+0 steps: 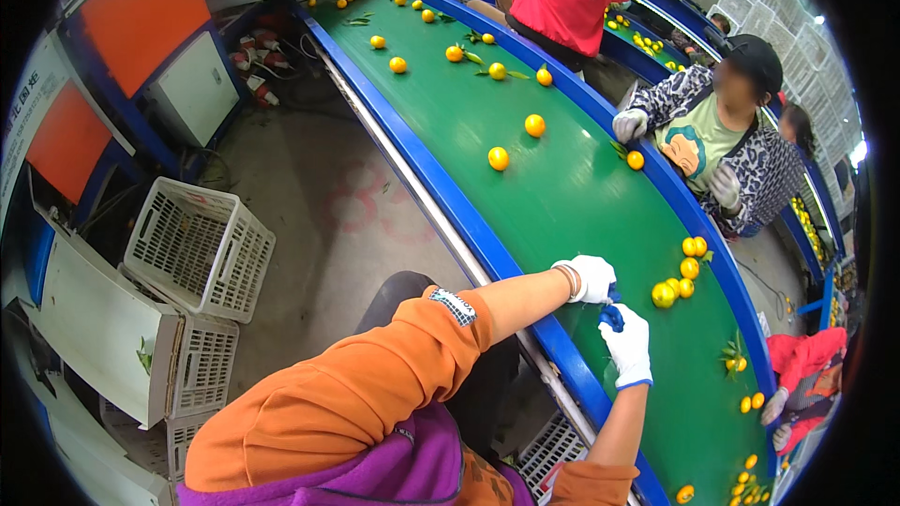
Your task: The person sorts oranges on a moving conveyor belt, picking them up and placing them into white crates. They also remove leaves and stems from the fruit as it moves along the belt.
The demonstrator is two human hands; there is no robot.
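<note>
My left hand (592, 279), in a white glove, reaches over the near blue rail of a green conveyor belt (450, 176). Just below it is my right hand (628, 344), also gloved in white, its fingers curled on a small blue-handled tool (612, 318), perhaps snips; its blades cannot be made out. The left fingertips meet the blue part, but whether they grip it is unclear. Orange citrus fruits lie scattered on the belt, with a small group (675, 287) to the right of my hands. A single fruit (498, 158) lies farther up, and some fruits bear green leaves.
The blue rail (450, 205) runs along the belt's near side. Stacked white plastic crates (204, 246) stand at left beside cabinets with orange panels. Across the belt a person in a black cap (731, 119) has gloved hands near the far rail; people in red are above and at lower right.
</note>
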